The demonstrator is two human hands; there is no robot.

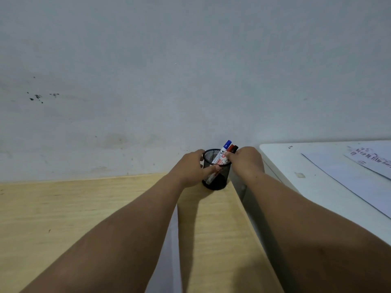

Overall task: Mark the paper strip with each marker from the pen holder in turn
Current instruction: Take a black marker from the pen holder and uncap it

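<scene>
A black mesh pen holder (pixel 218 180) stands at the far right corner of the wooden table, against the wall. Three markers lean in it: a blue-capped marker (pixel 224 149), a red-capped marker (pixel 231 147) and a black-capped marker (pixel 235 148). My left hand (pixel 190 169) wraps the holder's left side, thumb across its front. My right hand (pixel 246 160) is at the holder's right rim, fingertips pinching the markers; which one it grips I cannot tell. A white paper strip (pixel 174 235) lies on the table between my forearms, mostly hidden by my left arm.
The wooden table (pixel 63 218) ends at a right edge just beside the holder. A white table (pixel 306 187) stands to the right with paper sheets (pixel 359 180) on it. A grey wall (pixel 190 70) rises right behind the holder.
</scene>
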